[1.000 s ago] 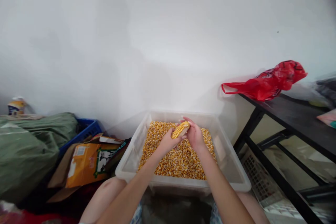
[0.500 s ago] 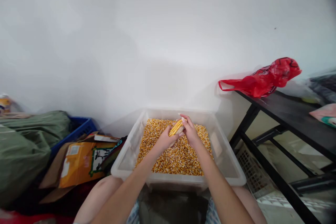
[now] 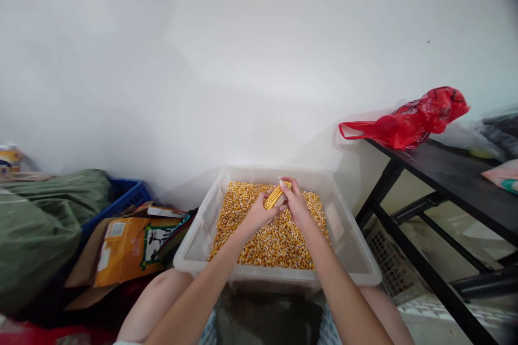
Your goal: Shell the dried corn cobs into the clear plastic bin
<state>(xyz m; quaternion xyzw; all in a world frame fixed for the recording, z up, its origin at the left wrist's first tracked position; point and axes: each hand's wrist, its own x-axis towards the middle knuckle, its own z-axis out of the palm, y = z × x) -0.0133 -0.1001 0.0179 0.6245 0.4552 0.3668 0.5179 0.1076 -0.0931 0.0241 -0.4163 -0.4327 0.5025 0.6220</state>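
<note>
Both hands grip one corn cob [image 3: 275, 198], tilted with its far end up to the right. Yellow kernels cover its upper left side, and a paler bare strip shows along its lower right. My left hand [image 3: 259, 212] wraps the near end. My right hand [image 3: 296, 204] closes around the far end, its thumb and fingers on the kernels. Just below the hands lie loose yellow and whitish corn kernels [image 3: 279, 245], spread over the bottom of a translucent plastic bin [image 3: 356, 259]. The bin stands between my knees.
At right, a red plastic bag [image 3: 408, 121] lies on a black table [image 3: 449, 167], with a plastic basket [image 3: 392, 259] underneath. To the left are an orange cardboard box [image 3: 121, 250], a blue crate [image 3: 131, 194] and green cloth [image 3: 48, 221]. A white wall [image 3: 251, 64] rises behind the bin.
The cob has turned slightly between my hands, and my right-hand fingers have curled further over its far end. The whole view has shifted a little.
</note>
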